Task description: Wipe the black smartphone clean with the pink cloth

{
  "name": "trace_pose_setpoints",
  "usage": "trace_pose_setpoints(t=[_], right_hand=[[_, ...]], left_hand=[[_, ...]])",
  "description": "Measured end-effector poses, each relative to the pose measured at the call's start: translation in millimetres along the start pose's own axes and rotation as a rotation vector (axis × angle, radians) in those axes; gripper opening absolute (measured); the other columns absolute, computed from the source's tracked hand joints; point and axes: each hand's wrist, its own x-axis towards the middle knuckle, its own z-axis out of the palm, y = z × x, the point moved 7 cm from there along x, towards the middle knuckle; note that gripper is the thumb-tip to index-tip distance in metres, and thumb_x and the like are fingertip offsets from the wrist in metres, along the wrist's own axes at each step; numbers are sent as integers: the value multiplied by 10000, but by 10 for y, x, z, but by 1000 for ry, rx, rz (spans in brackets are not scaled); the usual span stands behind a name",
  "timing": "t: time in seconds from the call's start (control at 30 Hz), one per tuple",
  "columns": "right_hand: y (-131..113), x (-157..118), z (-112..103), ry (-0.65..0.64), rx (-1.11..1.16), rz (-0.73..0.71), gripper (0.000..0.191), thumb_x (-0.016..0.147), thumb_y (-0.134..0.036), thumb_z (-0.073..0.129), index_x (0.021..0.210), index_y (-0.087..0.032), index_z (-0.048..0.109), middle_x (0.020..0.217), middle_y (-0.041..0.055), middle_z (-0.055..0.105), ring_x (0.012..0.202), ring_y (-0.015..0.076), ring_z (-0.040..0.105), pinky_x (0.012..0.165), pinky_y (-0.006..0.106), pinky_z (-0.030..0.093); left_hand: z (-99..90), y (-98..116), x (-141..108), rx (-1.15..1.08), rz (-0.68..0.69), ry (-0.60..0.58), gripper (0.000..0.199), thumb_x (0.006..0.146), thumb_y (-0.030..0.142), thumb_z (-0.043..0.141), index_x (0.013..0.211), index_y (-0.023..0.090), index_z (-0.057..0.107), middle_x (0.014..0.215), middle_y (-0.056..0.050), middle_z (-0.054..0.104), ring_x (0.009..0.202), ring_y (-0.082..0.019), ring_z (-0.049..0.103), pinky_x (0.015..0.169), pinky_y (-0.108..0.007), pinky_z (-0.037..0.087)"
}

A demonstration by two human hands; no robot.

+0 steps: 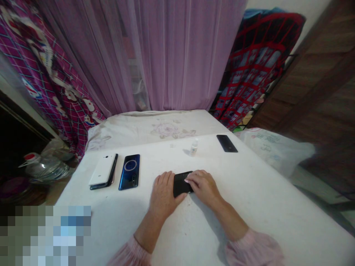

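A black phone lies flat on the white-covered table, in front of me. My left hand grips its left end, thumb along the near edge and fingers at the far side. On the phone's right part rests my right hand, its fingers bent and pinched together against the surface. Whatever may be between those fingertips is hidden. Beyond the phone stands a small white bottle, and a tiny pale piece lies to its left.
To the left are a stack of phones with a white one on top and a blue phone. A dark phone lies at the far right. Purple curtains hang behind the table. A large water bottle stands left.
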Motion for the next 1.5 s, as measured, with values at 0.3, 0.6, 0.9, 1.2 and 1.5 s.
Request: trace_pose_setpoints(t=[0.3,0.6,0.9,1.2,1.5], right_hand=[[21,-30,-28,-133,51,18,144,853,-214,612,814,-277,736,902,8,706,896,177,588,823,315,408],[33,336,83,-55,-31,91,183,895,-228,550,901,-245,732,932,41,690,926,191,572,839,310,396],[32,-90,-46,-145,21,67,178,849,-173,564,817,-255,719,891,23,686,890,177,580,808,301,392],[72,375,105,-68,-64,144,183,892,-229,547,913,-241,729,948,49,689,940,196,580,847,309,400],[32,-31,-27,-197,-21,91,143,827,-175,605,799,-260,717,882,9,693,881,174,579,799,289,386]], left_hand=[[-4,-16,-3,-15,-12,31,630,808,491,645,1296,145,445,1308,-167,549,1235,-338,477,1036,-523,348],[-18,-22,4,-46,40,25,607,781,401,641,1289,143,433,1307,-176,546,1232,-345,485,1037,-536,358],[10,-33,-7,-55,39,57,607,794,411,623,1302,139,428,1305,-184,550,1237,-352,483,1031,-545,360],[8,-26,-1,-44,28,7,622,789,408,640,1305,138,423,1323,-182,539,1251,-344,471,1047,-542,342],[0,-31,0,-69,12,-2,634,777,401,661,1306,141,426,1324,-174,539,1252,-342,469,1054,-536,334]])
